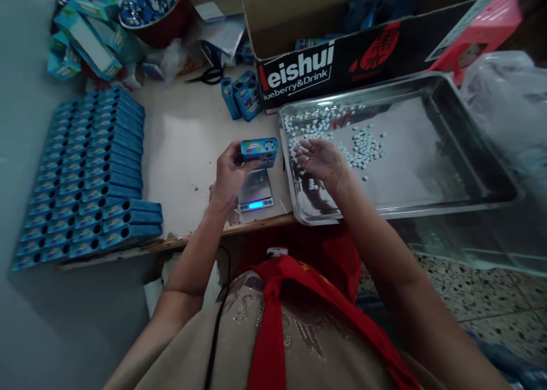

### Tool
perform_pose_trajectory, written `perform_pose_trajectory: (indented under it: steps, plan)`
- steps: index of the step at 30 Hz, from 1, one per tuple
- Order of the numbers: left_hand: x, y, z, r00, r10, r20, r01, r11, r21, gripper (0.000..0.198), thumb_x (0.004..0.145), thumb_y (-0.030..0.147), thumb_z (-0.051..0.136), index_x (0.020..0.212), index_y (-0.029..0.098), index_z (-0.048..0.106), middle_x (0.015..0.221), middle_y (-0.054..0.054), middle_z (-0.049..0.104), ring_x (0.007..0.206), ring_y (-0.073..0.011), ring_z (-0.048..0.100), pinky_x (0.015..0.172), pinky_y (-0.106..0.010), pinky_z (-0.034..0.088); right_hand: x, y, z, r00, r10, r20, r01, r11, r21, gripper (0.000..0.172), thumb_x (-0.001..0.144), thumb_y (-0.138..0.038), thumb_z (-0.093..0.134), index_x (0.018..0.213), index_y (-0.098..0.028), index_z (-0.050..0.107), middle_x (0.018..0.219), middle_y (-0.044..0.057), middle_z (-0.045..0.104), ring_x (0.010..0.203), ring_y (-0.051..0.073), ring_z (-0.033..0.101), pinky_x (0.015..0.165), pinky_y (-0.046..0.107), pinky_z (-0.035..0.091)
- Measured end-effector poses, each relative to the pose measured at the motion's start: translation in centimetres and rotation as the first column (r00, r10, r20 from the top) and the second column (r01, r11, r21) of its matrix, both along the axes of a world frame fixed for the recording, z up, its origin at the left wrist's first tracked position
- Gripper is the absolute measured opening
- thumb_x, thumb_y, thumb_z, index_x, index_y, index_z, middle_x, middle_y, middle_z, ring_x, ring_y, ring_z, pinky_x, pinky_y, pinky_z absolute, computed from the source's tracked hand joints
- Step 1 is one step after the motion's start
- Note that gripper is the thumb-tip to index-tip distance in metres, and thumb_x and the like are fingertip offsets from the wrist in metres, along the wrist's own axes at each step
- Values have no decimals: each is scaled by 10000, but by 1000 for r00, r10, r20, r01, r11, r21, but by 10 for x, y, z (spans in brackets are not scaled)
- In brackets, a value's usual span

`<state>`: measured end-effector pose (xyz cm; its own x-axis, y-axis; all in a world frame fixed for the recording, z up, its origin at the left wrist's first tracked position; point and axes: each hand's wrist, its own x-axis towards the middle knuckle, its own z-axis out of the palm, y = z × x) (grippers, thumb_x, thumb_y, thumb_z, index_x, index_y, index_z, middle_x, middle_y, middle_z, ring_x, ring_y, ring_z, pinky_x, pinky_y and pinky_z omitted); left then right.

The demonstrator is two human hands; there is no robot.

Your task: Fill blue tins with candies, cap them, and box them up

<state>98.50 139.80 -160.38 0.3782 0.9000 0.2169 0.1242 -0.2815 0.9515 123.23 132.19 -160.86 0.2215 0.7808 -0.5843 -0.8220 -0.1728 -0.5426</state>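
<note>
- Above the digital scale (256, 192), gripping a blue box (259, 152) in the left hand (231, 171), clamped between the thumb along its near side and the fingers behind its left end.
- Below that grip, holding the left forearm at a slant from the lower left, bent at the elbow, with the box's printed side turned upward.
- Right of the box, holding the right hand (323, 159) over the steel tray (474, 151), palm turned partly up, fingers loosely curled and pointed toward the box; not possible to tell of any pellet pinched or cupped there.
- Around the right fingers and beyond, spread with pale pellets (365, 145) on the tray.
- Well left of the box grip, stacked with rows of blue boxes (119, 145).
- Beyond the grip, set with upright boxes (249, 97) beside a black carton (342, 65), with scissors (203, 79) just left.
</note>
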Motion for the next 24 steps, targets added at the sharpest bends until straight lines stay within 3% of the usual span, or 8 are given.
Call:
perform_pose_trajectory:
  steps: [4, 7, 9, 11, 14, 17, 21, 24]
  plan:
    - [-39, -23, -24, 995, -18, 103, 34, 988, -150, 543, 775, 358, 1002, 1211, 270, 691, 1117, -32, 815, 1034, -240, 801, 983, -434, 676, 14, -9, -3, 934, -21, 356, 0, 998, 59, 125, 948, -213, 640, 971, -318, 703, 1014, 6, 783, 1034, 216, 750, 805, 374, 667]
    - [-58, -32, -28, 985, -47, 165, 72, 986, -149, 675, 715, 421, 1055, 1274, 293, 699, 1186, -41, 817, 1099, -247, 798, 993, -406, 663, 24, -13, -3, 629, -167, 760, 105, 986, 130, 90, 955, -401, 659, 921, -388, 742, 1145, -18, 806, 1273, 288, 726, 1011, 536, 645]
    - [-69, -28, -19, 977, -23, 213, 48, 993, -112, 712, 720, 498, 1060, 1307, 313, 701, 1234, -52, 815, 1171, -254, 789, 1015, -382, 648, 27, -14, -2, 429, -268, 862, 200, 959, 199, 109, 934, -405, 630, 877, -382, 721, 1133, -2, 805, 1321, 306, 717, 1156, 589, 574]
    - [-77, -13, -6, 969, 54, 242, -33, 995, -91, 598, 825, 587, 983, 1282, 311, 713, 1189, -56, 818, 1163, -241, 790, 1011, -362, 642, 27, -14, -3, 421, -300, 856, 271, 942, 197, 92, 922, -411, 616, 862, -363, 667, 1117, 13, 803, 1311, 308, 732, 1204, 608, 532]
    - [-78, 35, 9, 957, 195, 213, -188, 981, -51, 468, 916, 608, 897, 1196, 278, 719, 1035, -41, 795, 1037, -208, 791, 964, -342, 647, 23, -14, -7, 580, -248, 776, 290, 953, 87, 108, 906, -437, 650, 882, -337, 615, 1126, 27, 796, 1296, 315, 745, 1107, 588, 582]
    - [-57, 104, 6, 950, 283, 129, -295, 952, 86, 569, 801, 488, 1006, 1219, 273, 685, 1054, -35, 769, 1087, -234, 771, 1029, -391, 638, 15, -15, -14, 535, -227, 814, 237, 965, 113, 161, 906, -470, 663, 875, -323, 604, 1020, 48, 776, 1163, 327, 768, 1029, 568, 615]
    - [-14, 202, -8, 990, 136, -41, -122, 960, 253, 904, 611, 298, 1086, 1392, 251, 633, 1470, -154, 677, 1453, -363, 636, 1248, -566, 512, -1, -6, -9, 271, -209, 940, 26, 977, 210, 169, 856, -459, 733, 942, -320, 691, 975, 34, 750, 1022, 315, 753, 1001, 571, 635]
    - [12, 261, -7, 984, -30, -173, 72, 968, 240, 923, 634, 273, 1044, 1458, 226, 633, 1605, -204, 604, 1545, -396, 564, 1298, -595, 445, -15, 35, 15, -154, -129, 980, -386, 920, 60, 323, 884, -324, 706, 1205, -298, 732, 1252, 100, 769, 1171, 347, 736, 1022, 580, 645]
